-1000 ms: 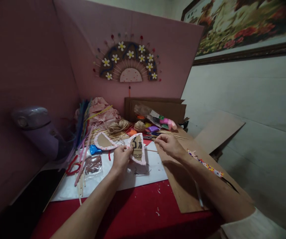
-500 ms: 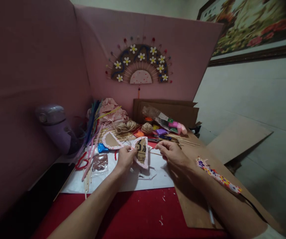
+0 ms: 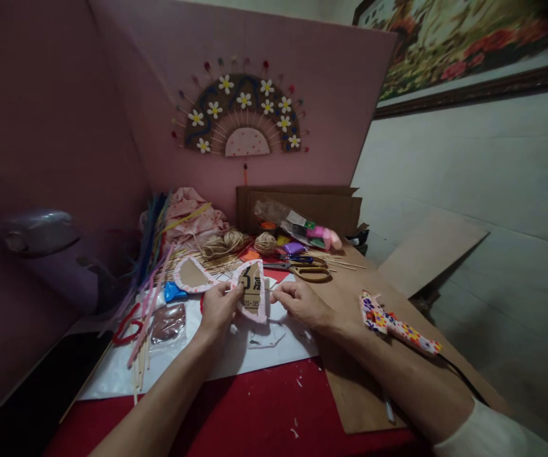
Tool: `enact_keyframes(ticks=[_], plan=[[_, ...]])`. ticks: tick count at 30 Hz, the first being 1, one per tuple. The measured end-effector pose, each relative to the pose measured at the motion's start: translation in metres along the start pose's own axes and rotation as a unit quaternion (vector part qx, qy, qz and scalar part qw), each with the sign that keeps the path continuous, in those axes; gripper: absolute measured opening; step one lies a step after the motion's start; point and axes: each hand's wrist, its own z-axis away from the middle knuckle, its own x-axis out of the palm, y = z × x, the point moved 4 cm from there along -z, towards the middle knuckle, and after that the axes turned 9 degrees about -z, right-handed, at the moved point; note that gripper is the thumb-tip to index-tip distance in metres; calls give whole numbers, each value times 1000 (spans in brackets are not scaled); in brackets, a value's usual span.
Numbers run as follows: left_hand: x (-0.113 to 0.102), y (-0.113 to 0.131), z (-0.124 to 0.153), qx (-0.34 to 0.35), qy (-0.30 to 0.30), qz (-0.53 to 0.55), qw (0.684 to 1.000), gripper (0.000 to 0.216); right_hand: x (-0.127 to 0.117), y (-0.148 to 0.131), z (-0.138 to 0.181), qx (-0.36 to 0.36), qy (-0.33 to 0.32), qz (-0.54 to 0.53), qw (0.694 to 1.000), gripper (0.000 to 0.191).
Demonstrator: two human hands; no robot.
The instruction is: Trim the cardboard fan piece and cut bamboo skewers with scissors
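Grips a half-round cardboard piece [image 3: 253, 298] in the left hand [image 3: 221, 301], thumb pressed on the near face and straight edge turned to the right. Holds it up above a white sheet [image 3: 235, 362] on the red-covered bench [image 3: 216, 419], between both hands. Shows black print on bare cardboard inside a pink-spotted border.

Pinches a thin stick [image 3: 269, 290] in the right hand [image 3: 276, 294], fingertips drawn together just beside that straight edge. Cannot tell whether the stick touches the cardboard.

Has a second half-round piece [image 3: 194, 276] lying just beyond the left hand, near a blue packet [image 3: 174, 291] and a clear packet of brown material [image 3: 167, 322]. Has scissors [image 3: 296, 269] lying beyond the right hand, with twine balls [image 3: 265, 243] farther back. Rests the right forearm over or on a flat cardboard sheet [image 3: 350, 393], near a flower-patterned object [image 3: 400, 327] with a black cord.
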Motion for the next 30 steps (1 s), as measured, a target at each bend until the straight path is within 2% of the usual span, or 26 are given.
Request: enact_keyframes(ticks=[4,10,16,25,27,30], plan=[[0,-3,-2,-4,0,4,1000,31,-7,-1,8,-10,24,-33,999,20],[-1,2,2,-5,8,13,1000,30,-19,-13,13,-91,61,-58,992,21],[-20,12,-4,30,110,51,992,31,-23,-14,16,-122,89,-33,988,27],[-39,14,-10,29,226,110,967,21,-32,-21,15,-173,119,15,978,29],[-41,15,-11,28,240,117,963,18,-33,-19,15,-161,122,19,979,28],[-39,15,-11,10,225,106,968,17,-33,-17,14,-143,120,10,982,29]])
